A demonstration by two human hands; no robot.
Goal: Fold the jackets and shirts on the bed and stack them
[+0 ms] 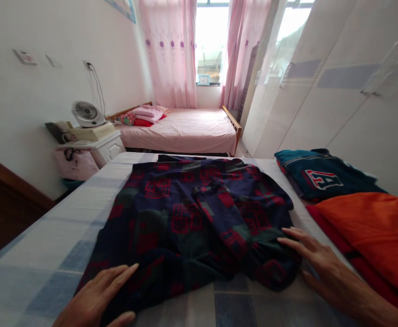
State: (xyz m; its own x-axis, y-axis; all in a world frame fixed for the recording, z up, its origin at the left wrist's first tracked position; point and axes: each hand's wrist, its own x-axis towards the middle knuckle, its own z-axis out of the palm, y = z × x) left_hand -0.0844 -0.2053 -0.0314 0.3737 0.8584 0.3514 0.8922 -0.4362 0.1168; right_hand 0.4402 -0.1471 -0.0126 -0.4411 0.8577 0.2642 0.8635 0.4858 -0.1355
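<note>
A dark navy garment with red and green patterns [185, 218] lies spread on the bed in front of me, and one of its sleeves is folded across the middle. My left hand [97, 293] is over its near left corner, with fingers stretched out and thumb apart. At the garment's right edge, by the bunched sleeve end, my right hand [316, 259] has its fingers spread. Both hands seem to rest on or just above the cloth; whether they press on it I cannot tell.
Folded clothes lie to the right: a teal one with a letter patch [325, 175] and an orange one [372, 222]. The bed has a blue-and-white checked sheet [69, 245]. Beyond stand a pink bed [192, 129], a small fan [87, 113] on a cabinet, and white wardrobes [321, 100].
</note>
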